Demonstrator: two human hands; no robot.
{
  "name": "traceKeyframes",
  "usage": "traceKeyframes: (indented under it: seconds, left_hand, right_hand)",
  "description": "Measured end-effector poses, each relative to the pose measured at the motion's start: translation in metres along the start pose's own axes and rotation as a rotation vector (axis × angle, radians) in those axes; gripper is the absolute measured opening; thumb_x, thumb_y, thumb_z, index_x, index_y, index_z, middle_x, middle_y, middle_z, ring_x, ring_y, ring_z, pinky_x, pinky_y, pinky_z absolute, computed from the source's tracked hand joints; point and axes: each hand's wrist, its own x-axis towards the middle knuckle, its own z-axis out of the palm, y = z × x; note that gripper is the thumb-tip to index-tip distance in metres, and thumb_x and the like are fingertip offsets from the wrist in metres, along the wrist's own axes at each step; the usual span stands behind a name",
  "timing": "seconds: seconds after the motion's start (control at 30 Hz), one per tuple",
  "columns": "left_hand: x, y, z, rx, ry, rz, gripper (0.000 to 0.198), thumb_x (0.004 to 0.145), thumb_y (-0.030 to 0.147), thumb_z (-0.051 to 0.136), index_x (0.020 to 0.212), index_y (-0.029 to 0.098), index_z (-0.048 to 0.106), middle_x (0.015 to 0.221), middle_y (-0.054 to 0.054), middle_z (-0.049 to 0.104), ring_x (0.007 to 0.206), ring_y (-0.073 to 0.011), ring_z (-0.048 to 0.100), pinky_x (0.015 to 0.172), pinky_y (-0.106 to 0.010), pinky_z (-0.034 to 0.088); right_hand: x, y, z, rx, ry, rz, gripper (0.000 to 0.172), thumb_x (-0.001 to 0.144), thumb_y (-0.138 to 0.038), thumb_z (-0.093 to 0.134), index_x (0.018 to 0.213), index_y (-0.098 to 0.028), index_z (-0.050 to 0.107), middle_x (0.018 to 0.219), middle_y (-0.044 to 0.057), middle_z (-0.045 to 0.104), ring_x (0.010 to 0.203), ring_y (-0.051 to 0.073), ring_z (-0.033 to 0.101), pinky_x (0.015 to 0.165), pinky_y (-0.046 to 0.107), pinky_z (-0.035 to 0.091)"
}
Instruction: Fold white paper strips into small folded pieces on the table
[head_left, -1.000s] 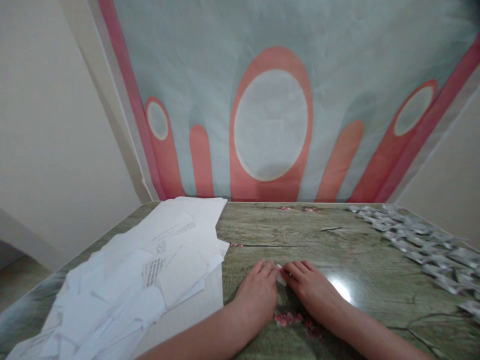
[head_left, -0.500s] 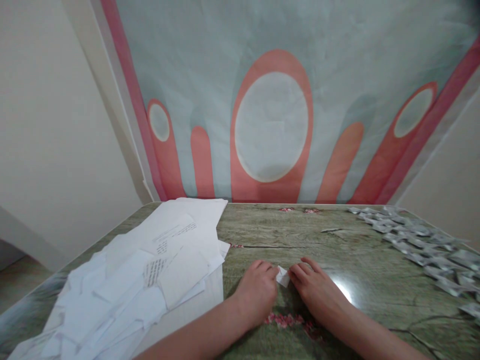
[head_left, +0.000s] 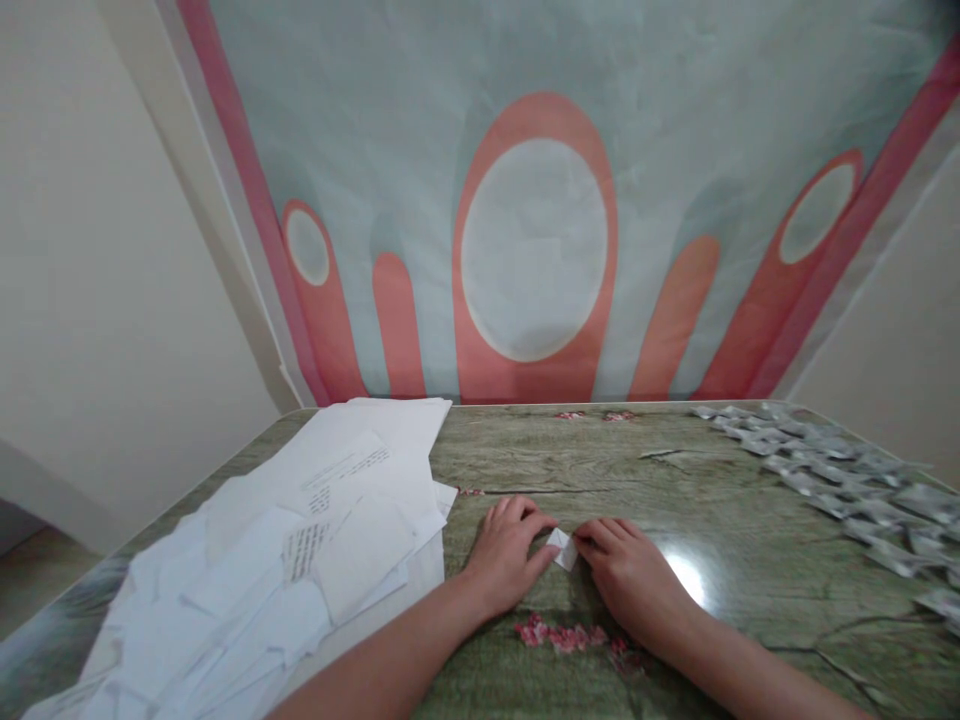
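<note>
A small folded white paper (head_left: 562, 549) lies between my two hands on the wood-patterned table, near the middle front. My left hand (head_left: 510, 555) is at its left side, thumb and index finger parted around the paper's left corner, the other fingers stretched forward. On the right side, my right hand (head_left: 630, 570) has its fingers together, with the fingertips pinching the paper's right edge. Creases show on the paper's upper face.
A large spread of white sheets (head_left: 375, 560), some printed, covers the left of the table (head_left: 525, 455). Rows of small folded paper pieces (head_left: 832, 470) lie along the right side. Behind the table's far edge hangs a patterned backdrop (head_left: 536, 370).
My left hand has opened, its thumb and index finger spreading apart and its other fingers extending forward. More of the small paper shows. The view has shifted slightly.
</note>
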Motion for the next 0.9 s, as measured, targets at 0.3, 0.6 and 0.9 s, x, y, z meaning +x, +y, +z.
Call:
traceKeyframes:
  seconds: [0.3,0.6,0.9]
  left_hand:
    - [0.0,-0.005,0.003,-0.182,0.056,0.0,0.022,0.076,0.022,0.063,0.097,0.019,0.057,0.097,-0.002,0.056,0.097,-0.0188,0.049,0.086,-0.031,0.038]
    - [-0.001,-0.003,0.002,-0.426,0.064,-0.01,0.02,0.075,0.017,0.064,0.095,0.018,0.058,0.087,0.0,0.061,0.085,-0.0147,0.055,0.079,-0.025,0.04]
    - [0.0,0.004,-0.002,-0.586,0.114,0.011,0.011,0.083,0.024,0.058,0.079,0.015,0.063,0.078,-0.001,0.06,0.078,-0.0146,0.054,0.072,-0.024,0.039]
  right_hand:
    - [0.002,-0.006,-0.012,0.194,-0.004,0.146,0.025,0.077,-0.008,0.05,0.093,-0.021,0.065,0.093,0.004,0.062,0.087,0.021,0.054,0.08,0.036,0.039]
    - [0.003,-0.001,-0.005,0.612,0.068,0.227,0.009,0.087,-0.025,0.049,0.081,-0.021,0.056,0.082,0.003,0.06,0.079,0.019,0.055,0.073,0.032,0.043]
    - [0.002,-0.007,-0.013,0.727,0.132,0.171,0.01,0.088,-0.024,0.046,0.082,-0.021,0.053,0.083,0.004,0.058,0.081,0.018,0.054,0.075,0.032,0.042]
